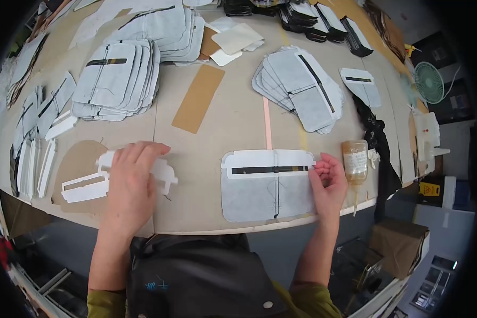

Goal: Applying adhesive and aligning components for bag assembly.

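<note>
A pale grey fabric panel point(249, 199) with a dark seam down its middle lies flat in front of me. Across its top sits a white slotted strip point(229, 174), a black zipper-like band point(259, 170) showing through the slot. My right hand point(329, 183) pinches the strip's right end between thumb and finger. My left hand point(135, 180) is spread over a white cut-out piece point(164, 174) at the left, thumb apart from the fingers; its underside is hidden. Beside it another white slotted strip point(82, 189) rests on a brown rounded board point(74, 161).
Stacks of grey panels stand at back left point(111, 79) and back right point(302, 87). A brown card point(199, 99) lies between them. A nozzle bottle point(355, 161) of amber liquid and black cloth point(379, 143) are at the right. White strips point(34, 167) stand far left.
</note>
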The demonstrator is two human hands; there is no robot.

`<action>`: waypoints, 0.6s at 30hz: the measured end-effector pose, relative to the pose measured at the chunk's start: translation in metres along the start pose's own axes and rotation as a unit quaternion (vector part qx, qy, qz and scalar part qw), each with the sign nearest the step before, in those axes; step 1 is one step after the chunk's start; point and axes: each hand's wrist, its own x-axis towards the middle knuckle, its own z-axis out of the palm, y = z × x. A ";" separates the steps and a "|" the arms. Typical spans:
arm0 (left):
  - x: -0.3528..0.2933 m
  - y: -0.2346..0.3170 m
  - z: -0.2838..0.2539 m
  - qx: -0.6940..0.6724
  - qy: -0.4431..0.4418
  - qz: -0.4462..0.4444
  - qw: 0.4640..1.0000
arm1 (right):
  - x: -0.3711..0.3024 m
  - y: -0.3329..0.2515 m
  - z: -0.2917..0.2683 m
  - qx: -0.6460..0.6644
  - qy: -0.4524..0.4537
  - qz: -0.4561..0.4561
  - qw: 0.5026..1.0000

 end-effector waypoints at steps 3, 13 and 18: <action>0.001 -0.007 0.016 -0.021 -0.013 0.003 1.000 | -0.002 -0.004 0.002 0.031 0.006 0.000 0.999; -0.012 0.007 0.038 -0.094 0.130 0.020 0.987 | -0.010 -0.055 0.033 -0.039 -0.069 -0.207 0.975; -0.020 0.039 0.071 -0.157 0.050 0.169 0.972 | -0.006 -0.074 0.077 -0.165 -0.193 -0.378 0.890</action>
